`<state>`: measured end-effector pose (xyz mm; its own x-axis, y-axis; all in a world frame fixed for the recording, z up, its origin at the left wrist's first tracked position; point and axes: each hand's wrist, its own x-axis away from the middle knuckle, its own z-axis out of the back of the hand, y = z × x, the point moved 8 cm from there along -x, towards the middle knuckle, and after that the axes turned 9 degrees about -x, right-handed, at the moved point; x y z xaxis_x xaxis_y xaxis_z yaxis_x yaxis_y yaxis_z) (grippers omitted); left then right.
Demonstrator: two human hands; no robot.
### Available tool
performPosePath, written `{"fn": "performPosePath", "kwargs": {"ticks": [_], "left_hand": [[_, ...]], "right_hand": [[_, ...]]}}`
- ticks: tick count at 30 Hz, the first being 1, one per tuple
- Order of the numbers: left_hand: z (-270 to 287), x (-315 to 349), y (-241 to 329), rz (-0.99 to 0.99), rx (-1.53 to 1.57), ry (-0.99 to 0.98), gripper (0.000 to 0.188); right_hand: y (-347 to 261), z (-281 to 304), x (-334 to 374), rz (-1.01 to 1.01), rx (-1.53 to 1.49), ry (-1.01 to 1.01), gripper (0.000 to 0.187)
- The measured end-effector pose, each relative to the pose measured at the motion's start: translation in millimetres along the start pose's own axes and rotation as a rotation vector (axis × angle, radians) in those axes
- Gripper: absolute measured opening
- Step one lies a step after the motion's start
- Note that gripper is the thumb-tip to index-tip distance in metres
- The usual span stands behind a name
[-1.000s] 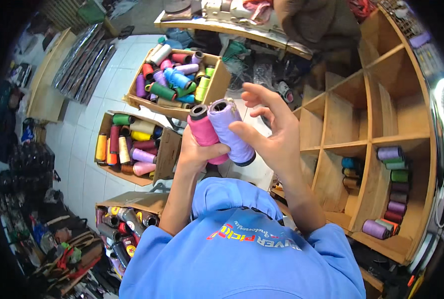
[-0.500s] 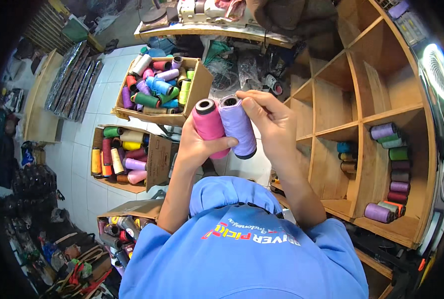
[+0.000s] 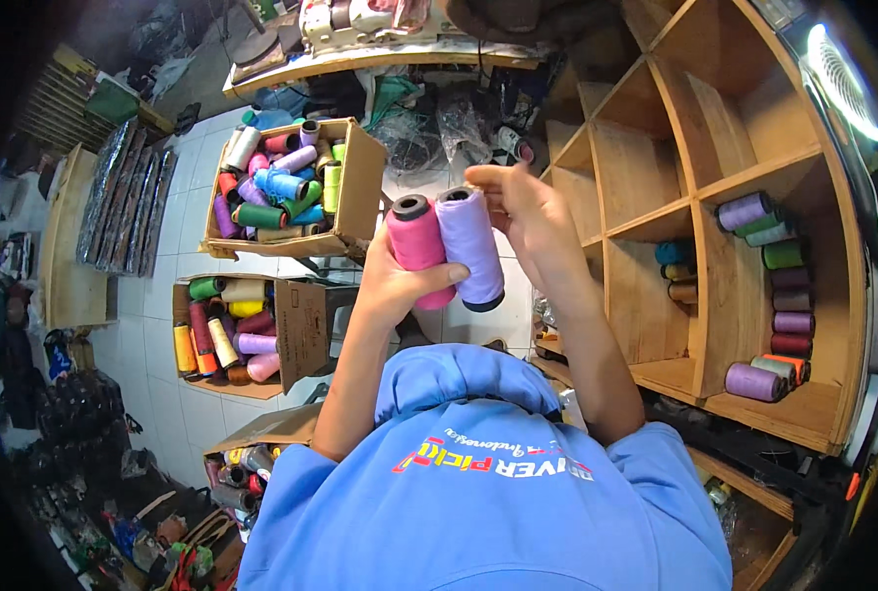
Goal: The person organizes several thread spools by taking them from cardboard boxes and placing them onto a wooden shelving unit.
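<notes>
My left hand (image 3: 397,286) is closed around two thread spools, its thumb across their lower front. The pink spool (image 3: 420,241) sits in the palm side, with a black core showing at its top. Against it leans the lavender spool (image 3: 472,251), tilted slightly, dark core ends visible at top and bottom. My right hand (image 3: 536,219) is just right of the lavender spool's upper end. Its fingers are bent together near that rim; whatever they pinch is too fine or hidden to make out.
Cardboard boxes full of colourful spools stand left: an upper box (image 3: 360,187), a middle box (image 3: 306,330) and a lower box (image 3: 286,426). At right, a wooden shelf (image 3: 646,241) has compartments, some with a row of spools (image 3: 789,300). A sewing machine table (image 3: 390,57) is ahead.
My right hand has shifted off the lavender spool's top rim, to its right. Both spools stay in my left hand. The whole view has turned slightly.
</notes>
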<state>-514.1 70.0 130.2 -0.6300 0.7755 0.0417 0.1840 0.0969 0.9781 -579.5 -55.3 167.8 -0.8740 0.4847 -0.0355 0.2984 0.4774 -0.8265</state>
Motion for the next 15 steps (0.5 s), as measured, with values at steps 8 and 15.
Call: {"fn": "performPosePath", "kwargs": {"ticks": [8, 15], "left_hand": [[-9.7, -8.9, -7.1, -0.012, -0.042, -0.056, 0.062], [-11.8, -10.2, -19.5, 0.024, -0.033, -0.073, 0.061]], "right_hand": [[22.6, 7.7, 14.7, -0.224, -0.279, 0.053, 0.034], [30.0, 18.4, 15.0, -0.207, -0.241, 0.155, 0.030]]}}
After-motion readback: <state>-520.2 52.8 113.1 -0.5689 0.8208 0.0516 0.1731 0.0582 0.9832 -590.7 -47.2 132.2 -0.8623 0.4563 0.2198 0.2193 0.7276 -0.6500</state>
